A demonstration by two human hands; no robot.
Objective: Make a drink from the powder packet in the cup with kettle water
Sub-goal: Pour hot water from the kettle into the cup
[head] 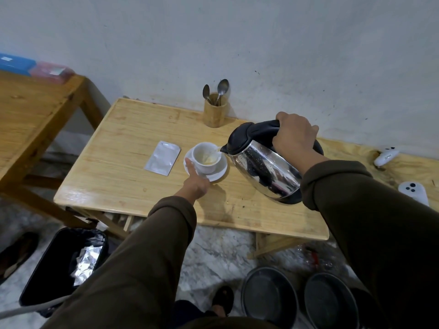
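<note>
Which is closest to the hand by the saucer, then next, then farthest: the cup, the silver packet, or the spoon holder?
From the left hand in the head view:
1. The cup, right beside the fingers, on the saucer.
2. The silver packet, flat on the table, left of the cup.
3. The spoon holder, back by the wall.

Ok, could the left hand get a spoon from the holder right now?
Probably yes: the left hand only steadies the saucer, and bare table lies between it and the spoons, clear of the kettle.

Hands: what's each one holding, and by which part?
Right hand grips the kettle by its black top handle, tilted toward the cup. Left hand grips nothing; it steadies the saucer rim.
</note>
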